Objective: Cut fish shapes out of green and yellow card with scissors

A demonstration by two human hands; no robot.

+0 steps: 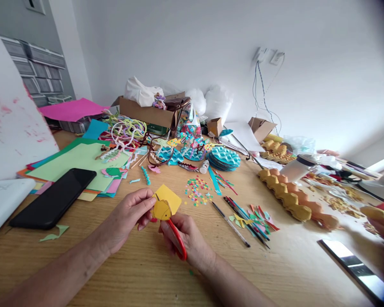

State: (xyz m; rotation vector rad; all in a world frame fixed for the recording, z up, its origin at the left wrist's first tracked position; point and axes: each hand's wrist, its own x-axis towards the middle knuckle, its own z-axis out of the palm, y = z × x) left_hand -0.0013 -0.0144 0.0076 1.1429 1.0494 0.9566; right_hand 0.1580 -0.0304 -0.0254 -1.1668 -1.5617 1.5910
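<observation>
My left hand [129,215] pinches the left edge of a piece of yellow paper [168,198] that has a fish drawn on it in dark line. Red-handled scissors [178,241] are gripped in my right hand [187,238], at the lower edge of the paper. Their blades are mostly hidden by the paper and my fingers, so how far they are apart does not show. The fish outline lies between my two hands, partly cut round, with a flap of yellow paper above it.
To the left are a black phone [54,198] and stacked coloured paper [73,164]. Confetti dots [198,189], pencils [246,217] and paper scraps lie ahead. Egg-carton strips [284,194] and another phone [355,266] are on the right. Part of another person's hand [382,226] shows at the right edge.
</observation>
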